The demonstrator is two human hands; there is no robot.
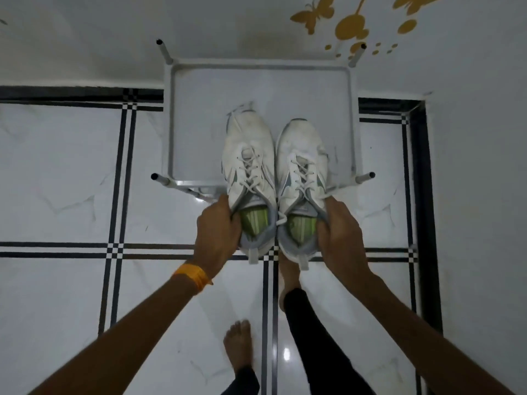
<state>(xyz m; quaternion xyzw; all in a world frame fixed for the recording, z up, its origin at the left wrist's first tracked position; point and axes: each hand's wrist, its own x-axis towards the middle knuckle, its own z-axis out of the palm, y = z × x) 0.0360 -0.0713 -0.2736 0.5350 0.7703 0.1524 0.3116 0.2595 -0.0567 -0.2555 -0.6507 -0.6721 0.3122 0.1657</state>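
Note:
I hold a pair of white sneakers with grey trim and green insoles side by side, toes pointing away from me. My left hand grips the collar of the left sneaker, thumb inside the opening. My right hand grips the collar of the right sneaker the same way. Both shoes hang over the front edge of a white metal rack shelf that stands against the wall. Whether the soles touch the shelf I cannot tell.
The rack has four upright posts with black caps at its corners. The floor is glossy white tile with black stripe borders. My bare feet stand just behind the shoes. Yellow butterfly decals mark the white wall.

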